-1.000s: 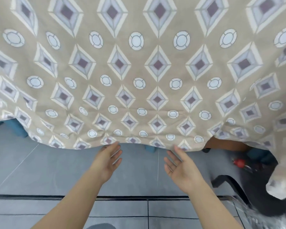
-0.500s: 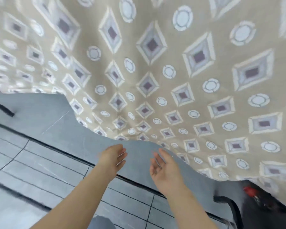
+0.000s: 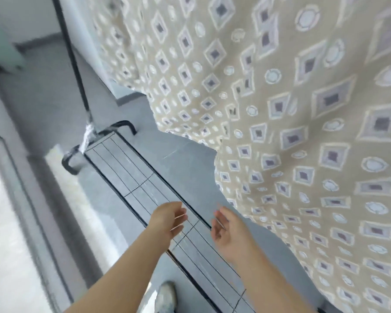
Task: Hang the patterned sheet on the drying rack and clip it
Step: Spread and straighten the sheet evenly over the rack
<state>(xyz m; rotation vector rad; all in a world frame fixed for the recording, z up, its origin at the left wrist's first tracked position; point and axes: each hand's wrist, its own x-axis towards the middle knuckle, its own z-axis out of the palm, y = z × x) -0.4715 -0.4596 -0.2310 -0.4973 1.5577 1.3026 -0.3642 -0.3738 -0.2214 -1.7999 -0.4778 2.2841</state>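
Note:
The beige patterned sheet (image 3: 280, 109), printed with diamonds and circles, hangs down from above and fills the upper right of the head view. Its wavy lower hem runs diagonally past my hands. The drying rack (image 3: 145, 177) shows as a black upright post on the left and a low wire shelf near the floor. My left hand (image 3: 166, 219) hovers over the wire shelf with relaxed fingers, holding nothing. My right hand (image 3: 227, 229) is close to the sheet's hem, palm turned inward, fingers loose and holding nothing. No clip is visible.
Grey floor tiles (image 3: 185, 159) lie under the sheet. A curved black rack foot (image 3: 71, 162) stands at the left. My shoe (image 3: 166, 297) is at the bottom. A bright window or door frame (image 3: 11, 211) runs along the left edge.
The view has swung left and tilted, so the sheet now sits to the right and the rack's post and foot appear. Both hands have drawn back from the hem and stay relaxed.

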